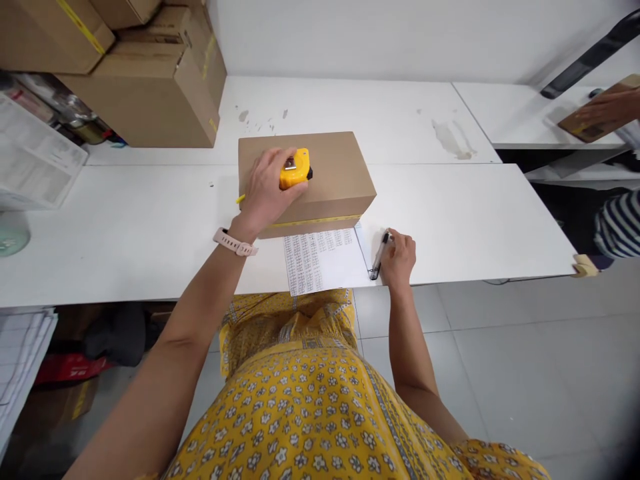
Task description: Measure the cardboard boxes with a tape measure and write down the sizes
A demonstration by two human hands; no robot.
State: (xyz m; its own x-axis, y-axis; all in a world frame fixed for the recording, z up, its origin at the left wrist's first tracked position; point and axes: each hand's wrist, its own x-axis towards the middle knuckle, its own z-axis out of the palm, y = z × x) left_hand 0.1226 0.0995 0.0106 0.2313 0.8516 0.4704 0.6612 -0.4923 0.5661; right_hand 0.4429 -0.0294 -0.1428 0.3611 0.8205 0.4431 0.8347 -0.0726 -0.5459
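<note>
Right now my left hand [267, 185] is closed around a yellow tape measure [299, 175], holding it against the top of a brown cardboard box [340, 170], toward the box's left side. The box sits on the white table [450, 220] in front of me, with a strip of yellow tape [320, 221] along its near face. Just in front of it lies a sheet of printed labels [304, 263], reaching the table's near edge; its right part is blank. My right hand [399, 259] is at the table's edge, fingers curled in beside a clear pen with black ends [381, 257]; I can't tell whether they grip it or only touch it. Bigger cartons [150, 100] are stacked at the far left, and off to my right a co-worker's hand [610, 107] rests on a small carton [580, 125].
</note>
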